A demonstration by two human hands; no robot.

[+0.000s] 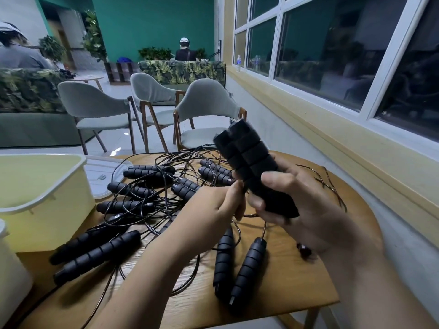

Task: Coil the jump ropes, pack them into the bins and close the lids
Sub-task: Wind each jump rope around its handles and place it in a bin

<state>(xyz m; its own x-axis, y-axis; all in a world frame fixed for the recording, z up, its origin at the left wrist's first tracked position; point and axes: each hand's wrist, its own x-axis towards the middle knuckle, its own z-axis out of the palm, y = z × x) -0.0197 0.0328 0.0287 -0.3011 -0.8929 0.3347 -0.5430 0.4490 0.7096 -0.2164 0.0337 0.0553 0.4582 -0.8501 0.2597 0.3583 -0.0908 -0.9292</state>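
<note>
My right hand (pixel 299 205) grips two black foam jump-rope handles (pixel 247 157) side by side, raised above the wooden table (pixel 297 276) and tilted up to the left. My left hand (pixel 221 205) pinches the thin cord just below those handles. Several more black-handled ropes (pixel 142 193) lie tangled across the table, with pairs of handles at the front left (pixel 95 252) and front centre (pixel 237 264). A pale yellow bin (pixel 40 198) stands open at the left, and its white lid (pixel 104 174) lies flat behind it.
Part of a second white container (pixel 11 269) shows at the lower left edge. Grey chairs (pixel 204 110) stand beyond the table. A wall with a yellow sill and windows runs along the right. Two people sit in the background.
</note>
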